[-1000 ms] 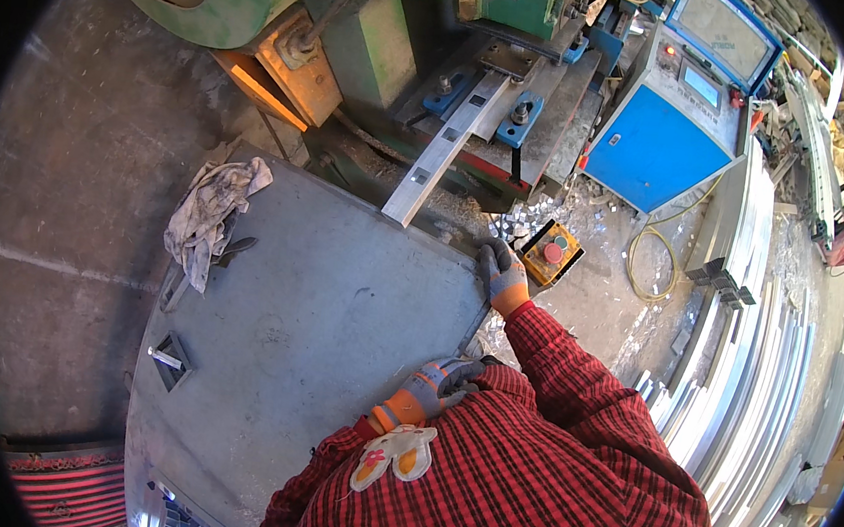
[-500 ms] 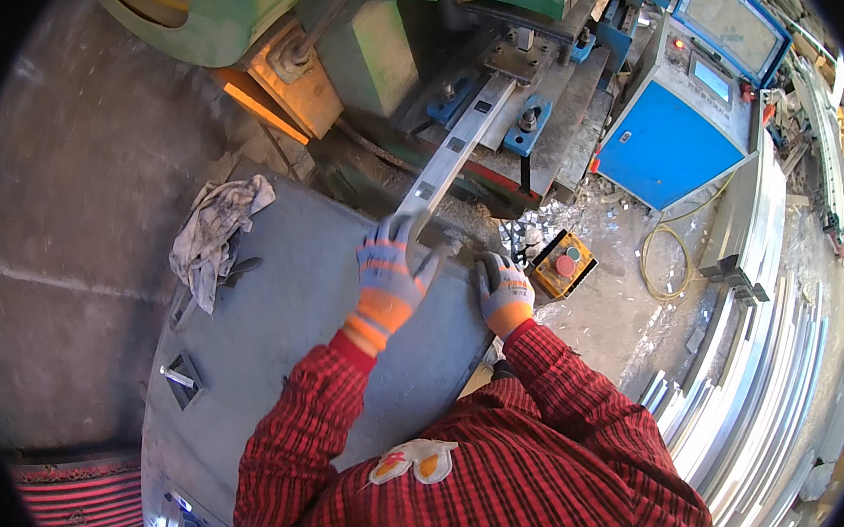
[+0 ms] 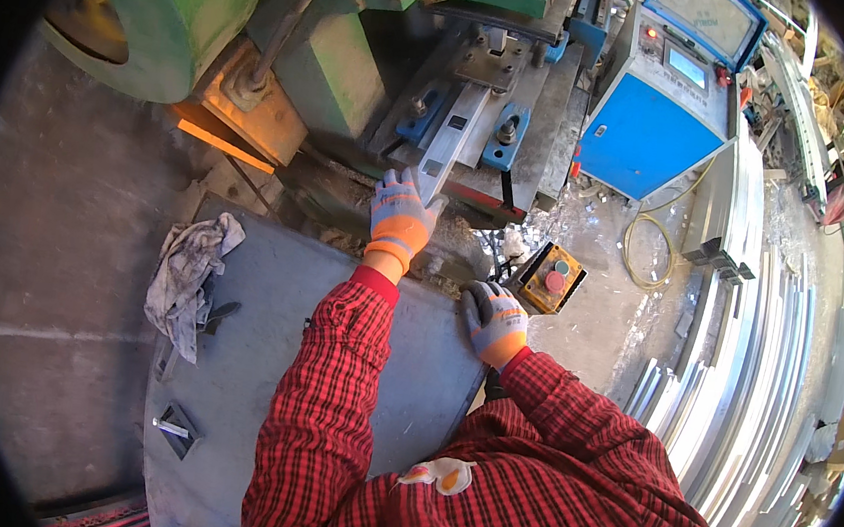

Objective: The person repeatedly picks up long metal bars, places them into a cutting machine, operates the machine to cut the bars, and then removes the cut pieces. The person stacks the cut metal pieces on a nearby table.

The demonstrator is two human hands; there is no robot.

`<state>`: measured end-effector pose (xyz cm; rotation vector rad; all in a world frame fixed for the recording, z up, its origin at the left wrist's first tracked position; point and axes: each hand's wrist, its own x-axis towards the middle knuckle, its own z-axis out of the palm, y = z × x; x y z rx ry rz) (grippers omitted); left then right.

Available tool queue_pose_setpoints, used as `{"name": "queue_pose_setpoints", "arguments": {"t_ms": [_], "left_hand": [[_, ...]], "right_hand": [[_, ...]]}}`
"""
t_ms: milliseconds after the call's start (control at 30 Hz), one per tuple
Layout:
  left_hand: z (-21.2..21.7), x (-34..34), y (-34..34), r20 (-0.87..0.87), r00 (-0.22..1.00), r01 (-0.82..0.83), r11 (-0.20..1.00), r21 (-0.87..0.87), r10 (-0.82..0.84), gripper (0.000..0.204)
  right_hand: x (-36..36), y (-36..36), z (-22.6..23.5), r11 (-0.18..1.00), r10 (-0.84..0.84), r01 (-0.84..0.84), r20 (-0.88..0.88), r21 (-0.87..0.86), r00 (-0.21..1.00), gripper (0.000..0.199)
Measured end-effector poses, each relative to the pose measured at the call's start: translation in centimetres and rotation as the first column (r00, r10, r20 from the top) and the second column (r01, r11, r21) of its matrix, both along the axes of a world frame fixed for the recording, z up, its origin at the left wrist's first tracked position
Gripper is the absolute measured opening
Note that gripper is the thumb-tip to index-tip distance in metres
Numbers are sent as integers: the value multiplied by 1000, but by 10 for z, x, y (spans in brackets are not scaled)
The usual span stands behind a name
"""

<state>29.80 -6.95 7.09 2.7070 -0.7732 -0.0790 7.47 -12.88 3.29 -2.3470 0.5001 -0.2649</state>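
Observation:
A narrow silvery metal bar (image 3: 444, 149) with square cut-outs runs from the green press's die plate (image 3: 489, 61) toward me. My left hand (image 3: 402, 220), in a grey-and-orange glove, grips its near end, with the thumb on the right side and fingers over the top and left. At the far right corner of the grey table (image 3: 336, 326), my right hand (image 3: 495, 324), gloved alike, rests with fingers bent over the edge and holds nothing. Just beyond it is a yellow button box (image 3: 551, 279) with a red and a green button. The bar's far end is hidden under the die plate.
Blue clamps (image 3: 504, 138) flank the bar on the press bed. A dirty rag (image 3: 185, 278) lies at the table's left edge, near a small metal bracket (image 3: 175, 429). A blue control cabinet (image 3: 644, 132) stands right, with long metal profiles (image 3: 733, 376) stacked on the floor.
My left hand has moved forward, and the bar has slid farther into the press, so less of it shows. My right hand stays at the table corner. The view has shifted slightly.

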Motion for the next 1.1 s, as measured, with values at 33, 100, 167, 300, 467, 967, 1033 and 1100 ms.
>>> {"name": "queue_pose_setpoints", "arguments": {"t_ms": [33, 100, 167, 300, 467, 967, 1033, 1100], "left_hand": [[1, 0, 0, -40, 999, 12, 1000, -12, -12, 88], [-13, -5, 14, 60, 998, 6, 999, -48, -3, 87], [-18, -6, 18, 105, 994, 13, 997, -74, -6, 85], [-7, -8, 17, 57, 998, 38, 993, -109, -32, 84], [-13, -8, 23, 106, 993, 62, 988, -138, -47, 80], [-2, 6, -1, -161, 986, -50, 997, -65, 39, 76], [3, 7, 3, -184, 983, -37, 996, -84, 21, 75], [-10, -20, 27, -154, 988, -27, 983, -179, -1, 74]], "right_hand": [[-1, 0, 0, 1000, -2, 2, 7, 8, 1000, 25], [-1, 1, 0, 1000, -6, 6, 6, -10, 1000, 25], [0, 0, 1, 1000, -7, 7, -6, 5, 1000, 25], [0, -3, -4, 1000, -5, 6, -27, 30, 1000, 25], [-1, -2, -1, 999, 42, -42, 0, 25, 999, 26], [-2, 5, -5, 997, -7, 10, 33, -73, 999, 22], [-6, 4, -6, 999, -21, 23, 59, -47, 998, 21], [-8, -4, -16, 995, -24, 31, 74, -94, 997, 20]]}}
